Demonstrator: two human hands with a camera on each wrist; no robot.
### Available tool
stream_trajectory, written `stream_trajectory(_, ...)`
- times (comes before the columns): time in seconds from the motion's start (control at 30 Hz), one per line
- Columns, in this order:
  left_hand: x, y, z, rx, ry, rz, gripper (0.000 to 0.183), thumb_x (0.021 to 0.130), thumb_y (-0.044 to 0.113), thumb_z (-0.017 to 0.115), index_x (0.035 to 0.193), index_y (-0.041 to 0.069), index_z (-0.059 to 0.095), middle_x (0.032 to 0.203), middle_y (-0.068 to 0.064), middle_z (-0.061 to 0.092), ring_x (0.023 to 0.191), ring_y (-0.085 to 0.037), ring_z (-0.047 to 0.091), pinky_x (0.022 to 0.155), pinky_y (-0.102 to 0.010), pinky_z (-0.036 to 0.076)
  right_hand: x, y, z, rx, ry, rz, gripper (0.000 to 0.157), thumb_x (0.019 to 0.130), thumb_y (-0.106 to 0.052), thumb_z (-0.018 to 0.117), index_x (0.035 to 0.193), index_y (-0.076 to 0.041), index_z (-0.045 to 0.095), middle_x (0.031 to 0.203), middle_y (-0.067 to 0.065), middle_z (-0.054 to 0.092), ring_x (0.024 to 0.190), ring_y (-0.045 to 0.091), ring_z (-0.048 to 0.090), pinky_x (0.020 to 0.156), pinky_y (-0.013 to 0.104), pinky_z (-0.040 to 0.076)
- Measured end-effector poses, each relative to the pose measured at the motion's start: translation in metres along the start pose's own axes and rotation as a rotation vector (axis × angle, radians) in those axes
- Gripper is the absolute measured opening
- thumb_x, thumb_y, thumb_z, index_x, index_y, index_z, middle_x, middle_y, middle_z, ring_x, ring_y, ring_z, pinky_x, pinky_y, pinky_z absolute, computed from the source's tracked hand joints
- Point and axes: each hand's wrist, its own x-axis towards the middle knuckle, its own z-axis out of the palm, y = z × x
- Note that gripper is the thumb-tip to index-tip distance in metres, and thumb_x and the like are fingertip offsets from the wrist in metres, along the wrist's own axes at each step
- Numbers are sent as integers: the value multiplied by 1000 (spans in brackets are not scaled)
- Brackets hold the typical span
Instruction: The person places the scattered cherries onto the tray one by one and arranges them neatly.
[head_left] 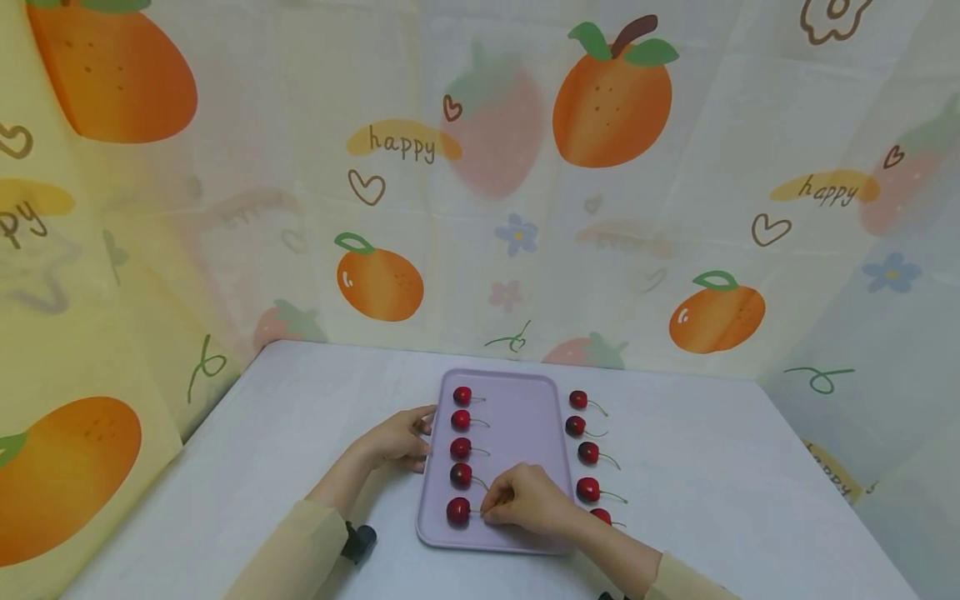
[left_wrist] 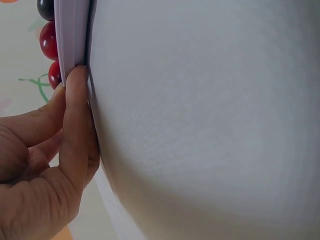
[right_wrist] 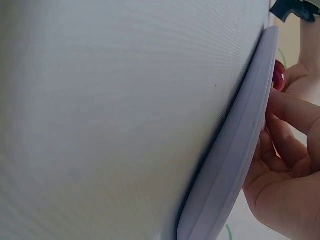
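A lilac tray point(head_left: 517, 433) lies flat on the table, with several dark red cherries in a column along its left side, stems pointing right. My left hand point(head_left: 401, 437) holds the tray's left edge; in the left wrist view its thumb is at the rim and a finger point(left_wrist: 76, 115) lies against the side. Over the tray's lower part, my right hand point(head_left: 528, 500) pinches the stem of the nearest cherry point(head_left: 458, 512) between thumb and fingertips. That cherry point(right_wrist: 279, 76) peeks past the tray rim in the right wrist view.
To the right of the tray, more cherries point(head_left: 588, 453) stand in a column on the white table point(head_left: 697, 467); my right forearm partly covers the nearest one. A fruit-print cloth point(head_left: 517, 275) hangs behind the table. A dark wrist camera point(head_left: 360, 542) sits on the left wrist.
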Motion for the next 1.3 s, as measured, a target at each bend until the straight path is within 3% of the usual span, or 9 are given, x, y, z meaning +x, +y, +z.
stream_trajectory(0.87,2,-3,1,-8,-6,2,78,84,-12,61,154,5,31,118,-17,48,74,-16,57,61,-27,62,-1,3,-8,-2,29,41,5,79,-17,79,84,-15,79,78,-3,74,70,2,58,63,15,48)
stream_trajectory(1.1,2,-3,2,-8,1,3,78,84,-13,61,153,5,33,116,-16,48,75,-16,57,60,-27,61,-5,1,-22,-2,83,56,7,81,-16,77,87,-12,79,82,0,75,73,6,60,63,17,50)
stream_trajectory(1.3,1,-3,0,-14,-1,2,78,84,-13,61,154,5,31,117,-16,48,75,-17,57,60,-27,61,-13,5,-47,54,143,77,15,84,-23,76,92,-10,78,87,3,76,75,8,64,64,19,55)
